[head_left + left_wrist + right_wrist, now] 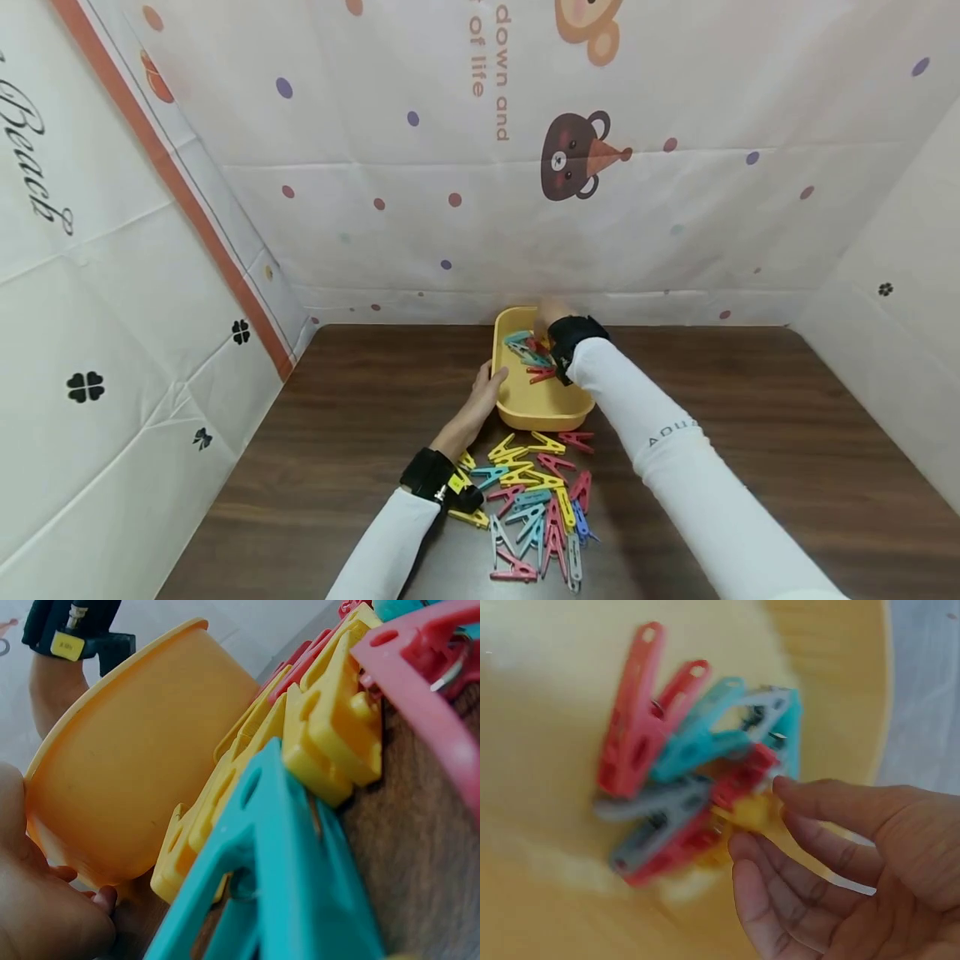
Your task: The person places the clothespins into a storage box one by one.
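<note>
A yellow plastic basket (551,406) stands near the back of the table, with several red, teal and grey clothespins (634,720) lying in it. My left hand (480,404) holds the basket's left side; in the left wrist view its fingertips (105,898) curl by the basket's lower edge. Over the basket's far right part reaches my right hand (832,859). Its thumb and fingers pinch a yellow clothespin (754,812) just above the others, though blur softens the contact. In front of the basket, a loose pile of yellow, pink, teal, blue and grey clothespins (531,497) covers the tabletop.
The dark wood-grain table (360,392) meets a printed white cloth wall (420,242) right behind the basket. More cloth hangs at the left and right. Several yellow clothespins lie beside and under my left wrist (427,475).
</note>
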A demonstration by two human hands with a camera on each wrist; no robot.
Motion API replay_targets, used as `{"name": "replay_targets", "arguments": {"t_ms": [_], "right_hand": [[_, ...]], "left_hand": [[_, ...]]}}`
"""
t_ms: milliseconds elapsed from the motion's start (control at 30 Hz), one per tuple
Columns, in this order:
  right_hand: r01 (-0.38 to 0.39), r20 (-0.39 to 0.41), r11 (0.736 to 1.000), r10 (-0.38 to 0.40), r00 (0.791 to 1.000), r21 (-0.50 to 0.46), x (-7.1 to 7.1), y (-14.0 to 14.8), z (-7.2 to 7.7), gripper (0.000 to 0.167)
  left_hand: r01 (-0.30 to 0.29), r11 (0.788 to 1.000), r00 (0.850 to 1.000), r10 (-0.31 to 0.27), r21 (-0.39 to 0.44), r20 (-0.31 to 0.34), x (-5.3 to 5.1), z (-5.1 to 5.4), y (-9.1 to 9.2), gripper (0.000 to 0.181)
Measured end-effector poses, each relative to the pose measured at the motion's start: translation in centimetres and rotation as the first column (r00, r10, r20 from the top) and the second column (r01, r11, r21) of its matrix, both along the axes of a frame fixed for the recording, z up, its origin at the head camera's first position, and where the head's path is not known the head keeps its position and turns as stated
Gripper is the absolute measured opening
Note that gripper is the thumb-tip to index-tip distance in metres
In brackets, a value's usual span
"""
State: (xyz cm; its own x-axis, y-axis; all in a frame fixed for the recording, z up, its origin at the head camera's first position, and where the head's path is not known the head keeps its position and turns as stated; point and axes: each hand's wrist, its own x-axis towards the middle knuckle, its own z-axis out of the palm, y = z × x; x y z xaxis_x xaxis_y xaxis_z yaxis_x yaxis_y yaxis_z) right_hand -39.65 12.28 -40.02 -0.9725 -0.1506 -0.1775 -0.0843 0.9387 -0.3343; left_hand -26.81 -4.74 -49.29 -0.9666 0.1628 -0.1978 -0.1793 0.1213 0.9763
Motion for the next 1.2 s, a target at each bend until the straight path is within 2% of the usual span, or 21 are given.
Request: {"name": "replay_targets", "arguments": {"t_ms": [33,133,167,233,300,367,400,467,533,600,700,800,867,900,967,1067,1133,1200], "right_hand": [[-0.008,-0.012,1.0,0.007,1.0,-0.027,-0.2,0.4,0.3,0.02],[-0.055,-0.031,0.992,0.052,0.998,-0.117,-0.3,1.6,2.5,0.02],[-0.081,-0.029,0.988,0.078,0.997,-0.13,-0.4,2.1,3.3,0.02],[-0.122,-0.046,0.986,0.117,0.992,-0.114,0.4,2.9,5.6,0.021],[-0.176,-0.094,0.983,0.17,0.981,-0.053,2.2,3.6,7.9,0.021],[-0.245,-0.157,0.969,0.247,0.956,0.031,4.6,4.1,9.9,0.019],[-0.281,-0.188,0.957,0.29,0.938,0.071,6.1,4.3,10.7,0.017],[-0.374,-0.239,0.917,0.397,0.886,0.136,8.6,5.0,11.1,0.013],[-0.464,-0.252,0.868,0.495,0.831,0.176,11.2,5.6,10.6,0.009],[-0.555,-0.222,0.81,0.586,0.78,0.187,13.8,6.2,9.4,0.006],[-0.677,-0.065,0.711,0.697,0.714,0.189,17.5,7.0,6.4,0.009],[-0.771,0.129,0.604,0.764,0.632,0.2,20.6,7.7,3.2,0.018],[-0.809,0.222,0.551,0.779,0.587,0.205,22.1,8.2,1.4,0.021],[-0.822,0.231,0.528,0.79,0.568,0.215,22.7,8.4,0.7,0.022],[-0.842,0.201,0.48,0.825,0.529,0.247,23.4,8.8,-0.5,0.021],[-0.851,0.057,0.414,0.889,0.454,0.324,23.8,9.3,-1.6,0.019],[-0.838,-0.051,0.399,0.91,0.411,0.371,23.9,9.4,-2.0,0.019],[-0.828,-0.123,0.402,0.914,0.386,0.391,23.9,9.3,-2.2,0.023]], "left_hand": [[0.002,1.0,1.0,-0.002,0.0,0.001,-0.1,0.0,0.0,0.073],[0.012,1.0,1.0,-0.012,-0.002,0.004,-0.2,0.1,0.0,0.074],[0.015,1.0,1.0,-0.015,-0.003,0.004,-0.2,0.1,-0.1,0.074],[0.018,1.0,1.0,-0.018,-0.001,0.003,-0.3,0.1,-0.1,0.075],[0.02,1.0,1.0,-0.02,0.0,0.001,-0.3,0.1,-0.1,0.075],[0.02,1.0,1.0,-0.02,0.003,0.003,-0.3,0.1,0.0,0.075],[0.017,1.0,1.0,-0.017,0.003,0.005,-0.3,0.1,0.0,0.075],[0.012,1.0,1.0,-0.012,-0.001,0.007,-0.3,0.0,0.0,0.073],[0.006,1.0,1.0,-0.006,-0.007,0.007,-0.2,0.0,0.0,0.07],[0.003,1.0,1.0,-0.003,-0.012,0.004,-0.1,-0.1,0.0,0.069],[0.0,1.0,1.0,0.0,-0.012,-0.003,-0.1,-0.1,0.0,0.071],[-0.001,1.0,1.0,0.0,-0.011,-0.003,0.0,0.0,-0.2,0.074],[0.001,1.0,1.0,-0.001,-0.01,0.001,0.1,0.0,-0.2,0.074],[0.001,1.0,1.0,-0.001,-0.011,0.003,0.2,0.1,-0.2,0.074],[-0.002,1.0,1.0,0.002,-0.012,0.007,0.4,0.1,-0.2,0.072],[-0.007,1.0,1.0,0.007,-0.008,0.005,0.7,0.2,-0.1,0.069],[-0.008,1.0,1.0,0.008,-0.009,0.006,0.8,0.3,-0.1,0.067],[-0.011,1.0,1.0,0.011,-0.008,0.005,0.9,0.3,-0.2,0.067]]}}
